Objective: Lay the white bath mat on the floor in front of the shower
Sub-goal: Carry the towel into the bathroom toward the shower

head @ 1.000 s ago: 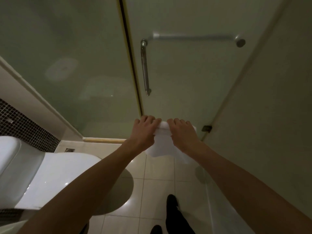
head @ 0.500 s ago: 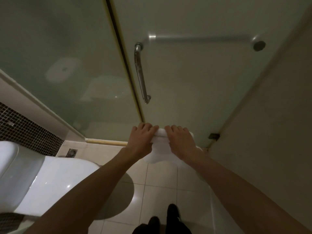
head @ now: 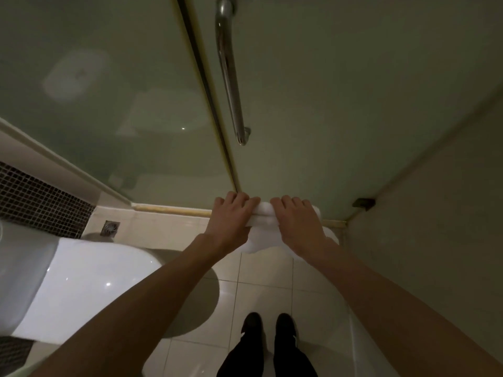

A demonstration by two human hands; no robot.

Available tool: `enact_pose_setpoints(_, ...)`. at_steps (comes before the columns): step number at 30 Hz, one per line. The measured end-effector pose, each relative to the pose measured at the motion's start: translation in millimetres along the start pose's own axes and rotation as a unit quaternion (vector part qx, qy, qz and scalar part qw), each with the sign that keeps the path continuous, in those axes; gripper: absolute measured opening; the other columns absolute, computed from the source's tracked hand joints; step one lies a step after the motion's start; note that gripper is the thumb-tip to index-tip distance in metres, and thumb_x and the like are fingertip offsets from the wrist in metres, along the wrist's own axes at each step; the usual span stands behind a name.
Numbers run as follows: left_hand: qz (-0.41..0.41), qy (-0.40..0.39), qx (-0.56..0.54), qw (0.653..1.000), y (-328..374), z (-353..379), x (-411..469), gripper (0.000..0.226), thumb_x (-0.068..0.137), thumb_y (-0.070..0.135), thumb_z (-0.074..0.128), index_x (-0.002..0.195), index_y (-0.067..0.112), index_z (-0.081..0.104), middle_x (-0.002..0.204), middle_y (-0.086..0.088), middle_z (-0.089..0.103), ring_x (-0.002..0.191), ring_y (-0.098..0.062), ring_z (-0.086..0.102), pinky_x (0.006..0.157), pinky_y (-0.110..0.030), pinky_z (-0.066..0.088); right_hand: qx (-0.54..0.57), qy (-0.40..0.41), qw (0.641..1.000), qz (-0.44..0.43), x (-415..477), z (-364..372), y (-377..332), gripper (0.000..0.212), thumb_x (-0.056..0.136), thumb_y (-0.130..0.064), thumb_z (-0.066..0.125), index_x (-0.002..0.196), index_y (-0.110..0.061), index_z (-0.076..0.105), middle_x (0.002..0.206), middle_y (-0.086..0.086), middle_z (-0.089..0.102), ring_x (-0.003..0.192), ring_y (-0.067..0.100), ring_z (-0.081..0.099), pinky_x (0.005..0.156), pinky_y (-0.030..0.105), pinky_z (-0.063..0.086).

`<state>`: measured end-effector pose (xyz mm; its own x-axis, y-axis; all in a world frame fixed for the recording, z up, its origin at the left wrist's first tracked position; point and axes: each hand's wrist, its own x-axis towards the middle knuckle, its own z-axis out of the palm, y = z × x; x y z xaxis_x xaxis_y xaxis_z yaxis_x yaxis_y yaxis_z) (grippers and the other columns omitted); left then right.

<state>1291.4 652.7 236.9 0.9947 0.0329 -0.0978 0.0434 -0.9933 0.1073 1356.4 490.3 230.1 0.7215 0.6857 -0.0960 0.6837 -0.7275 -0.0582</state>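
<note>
The white bath mat (head: 262,235) is folded and held up in the air in front of me, its lower part hanging loose above the tiled floor (head: 265,270). My left hand (head: 231,217) grips its top edge on the left. My right hand (head: 298,221) grips the same edge on the right, close beside the left hand. Both hands are just before the frosted glass shower door (head: 313,104), near its bottom edge. Most of the mat is hidden behind my hands.
A white toilet (head: 73,284) stands at the left, with a floor drain (head: 110,228) behind it. A chrome door handle (head: 230,77) runs down the glass. A wall (head: 435,240) closes in at the right. My two dark shoes (head: 268,326) stand on the tiles.
The view has tilted down and moved closer to the shower door. My hands keep their grip on the mat and have lowered toward the door's bottom edge. Both feet now show.
</note>
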Motion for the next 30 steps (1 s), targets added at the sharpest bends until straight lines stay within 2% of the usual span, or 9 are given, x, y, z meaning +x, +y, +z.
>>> enact_pose_setpoints(5,0.021,0.012,-0.018,1.0,-13,73,22,0.063,0.072,0.012,0.065,0.133,0.019,0.052,0.124,-0.005,0.056,0.112,-0.029,0.046,0.086,-0.039,0.033,0.011,0.014,1.0,0.017,16,72,7,0.045,0.066,-0.003,0.07,0.107,-0.013,0.057,0.092,0.007,0.06,0.081,0.028,0.058,0.071,0.038,0.043)
enact_pose_setpoints(10,0.053,0.006,-0.026,0.998,-24,160,42,0.055,0.077,0.015,0.066,0.131,0.015,0.054,0.12,-0.008,0.058,0.108,-0.032,0.048,0.083,-0.039,0.037,0.011,0.004,1.0,0.019,26,161,20,0.047,0.072,-0.003,0.065,0.116,-0.014,0.052,0.101,0.007,0.058,0.089,0.028,0.055,0.078,0.039,0.042)
enact_pose_setpoints(17,0.1,-0.001,0.006,0.995,-41,274,81,0.057,0.072,0.017,0.071,0.126,0.01,0.056,0.11,-0.013,0.057,0.101,-0.035,0.05,0.078,-0.041,0.04,0.009,0.02,1.0,0.021,52,283,39,0.049,0.065,-0.003,0.07,0.11,-0.013,0.055,0.096,0.008,0.059,0.084,0.029,0.056,0.074,0.039,0.042)
enact_pose_setpoints(24,0.101,-0.003,0.03,0.994,-58,386,109,0.06,0.074,0.028,0.068,0.129,0.013,0.05,0.115,-0.01,0.051,0.104,-0.029,0.045,0.08,-0.038,0.037,-0.016,0.023,1.0,-0.008,81,393,59,0.05,0.073,-0.01,0.064,0.121,-0.016,0.049,0.106,0.007,0.055,0.093,0.03,0.053,0.078,0.039,0.037)
enact_pose_setpoints(30,0.107,0.008,0.035,0.994,-73,477,123,0.057,0.074,0.029,0.068,0.126,0.013,0.051,0.114,-0.01,0.051,0.102,-0.028,0.044,0.079,-0.038,0.037,-0.023,0.006,0.999,-0.023,98,477,65,0.051,0.077,-0.018,0.062,0.124,-0.019,0.042,0.114,0.007,0.051,0.101,0.029,0.049,0.085,0.039,0.035)
